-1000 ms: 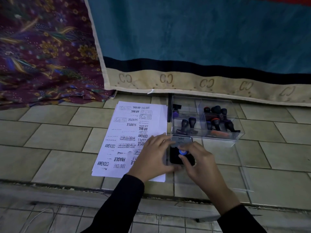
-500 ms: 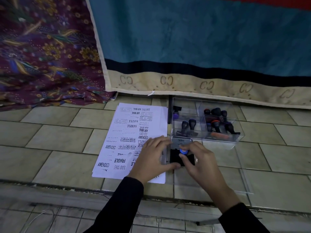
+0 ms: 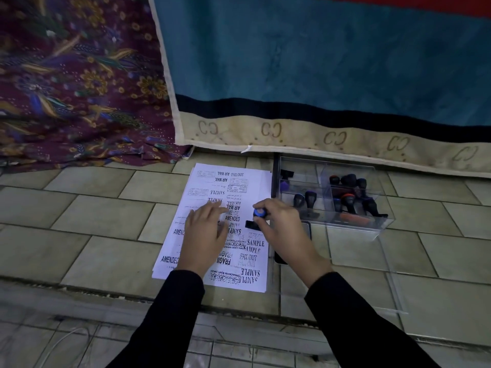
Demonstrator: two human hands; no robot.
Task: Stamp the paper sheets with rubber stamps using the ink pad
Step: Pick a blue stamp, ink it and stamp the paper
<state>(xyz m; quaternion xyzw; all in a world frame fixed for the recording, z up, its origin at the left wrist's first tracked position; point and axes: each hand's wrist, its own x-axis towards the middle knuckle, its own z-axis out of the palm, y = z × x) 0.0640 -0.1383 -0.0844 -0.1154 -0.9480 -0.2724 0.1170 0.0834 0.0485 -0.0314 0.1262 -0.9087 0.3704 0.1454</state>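
Note:
A stack of white paper sheets (image 3: 202, 187) lies on the tiled floor, its top sheet covered with black stamped words. My left hand (image 3: 204, 229) rests flat on the sheet, fingers straight. My right hand (image 3: 281, 229) grips a rubber stamp with a blue-topped handle (image 3: 259, 213); its black base (image 3: 252, 224) sits on the right part of the paper. The ink pad (image 3: 307, 229) lies just right of the paper, mostly hidden under my right hand and wrist.
A clear plastic box (image 3: 382, 224) with several black-handled stamps (image 3: 348, 200) stands at the right, behind the ink pad. A teal rug with a beige border (image 3: 318, 134) and a patterned maroon cloth (image 3: 74, 88) lie beyond the paper. A floor step edge (image 3: 79, 290) runs in front.
My right hand carried the stamp left from the ink pad onto the paper. My left hand left the ink pad's edge and moved left to lie flat on the sheet.

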